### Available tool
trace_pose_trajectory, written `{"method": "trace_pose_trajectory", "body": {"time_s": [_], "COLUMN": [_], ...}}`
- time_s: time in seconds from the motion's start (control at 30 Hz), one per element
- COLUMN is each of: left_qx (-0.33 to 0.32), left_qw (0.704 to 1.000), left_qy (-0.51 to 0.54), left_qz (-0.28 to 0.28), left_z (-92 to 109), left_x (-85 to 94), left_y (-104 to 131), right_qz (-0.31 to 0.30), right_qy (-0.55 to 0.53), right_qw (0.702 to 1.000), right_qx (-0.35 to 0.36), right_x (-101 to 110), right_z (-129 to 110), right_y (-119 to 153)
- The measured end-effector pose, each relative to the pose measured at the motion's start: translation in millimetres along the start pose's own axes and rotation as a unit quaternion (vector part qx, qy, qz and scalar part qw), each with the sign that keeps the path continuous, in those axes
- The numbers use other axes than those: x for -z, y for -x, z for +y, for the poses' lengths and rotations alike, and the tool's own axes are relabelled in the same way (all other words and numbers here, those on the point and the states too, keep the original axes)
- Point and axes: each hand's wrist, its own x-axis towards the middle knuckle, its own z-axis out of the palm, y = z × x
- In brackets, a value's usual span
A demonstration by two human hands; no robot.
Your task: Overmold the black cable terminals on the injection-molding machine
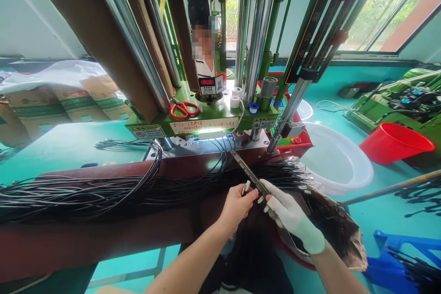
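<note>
My right hand (291,211), in a white glove, is closed around the near end of a long, narrow metal bar (245,168) with slots along it. The bar slants away from me towards the press bed. Bare and pinched shut, my left hand (237,203) holds a small plug with a silver metal tip (245,188). Its fingertips are close to the bar's near end, where more small metal-tipped pieces (261,199) stick out. Whether these are fixed to the bar is hard to see. Beyond both hands, a thick bundle of black cables (113,195) lies across the brown bench.
A green press (213,117) with steel columns stands ahead, with red-handled scissors (185,110) on its plate. Thin cables run into its lit bed (193,147). At right are a lined container (354,243), a white tub (365,172) and a red bucket (396,142).
</note>
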Motion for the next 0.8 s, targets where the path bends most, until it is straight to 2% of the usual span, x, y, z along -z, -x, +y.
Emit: {"method": "trace_pose_trajectory", "body": {"time_s": [0.07, 0.13, 0.2, 0.27, 0.53, 0.8], "left_qx": [-0.026, -0.046, -0.049, -0.047, -0.002, 0.009], "left_qw": [1.0, 0.998, 0.994, 0.99, 0.998, 0.996], "left_qy": [0.002, 0.033, 0.079, 0.109, 0.063, 0.086], "left_qz": [-0.001, 0.025, 0.061, 0.074, 0.03, 0.004], "left_z": [0, 0, 0, 0, 4, 1], "left_x": [3.8, 9.2, 14.0, 16.1, 6.0, 16.6], "left_y": [3, 7, 10, 12, 6, 4], "right_qz": [0.001, 0.0, -0.005, -0.021, -0.074, -0.091], "right_qy": [-0.03, -0.054, -0.066, -0.061, -0.032, -0.01], "right_qw": [0.999, 0.998, 0.997, 0.997, 0.996, 0.995], "right_qx": [-0.016, -0.03, -0.036, -0.041, -0.048, -0.05], "right_x": [2, 5, 9, 12, 15, 18], "right_z": [3, 7, 9, 9, -3, 2], "right_y": [-2, -5, -7, -9, -6, -8]}}
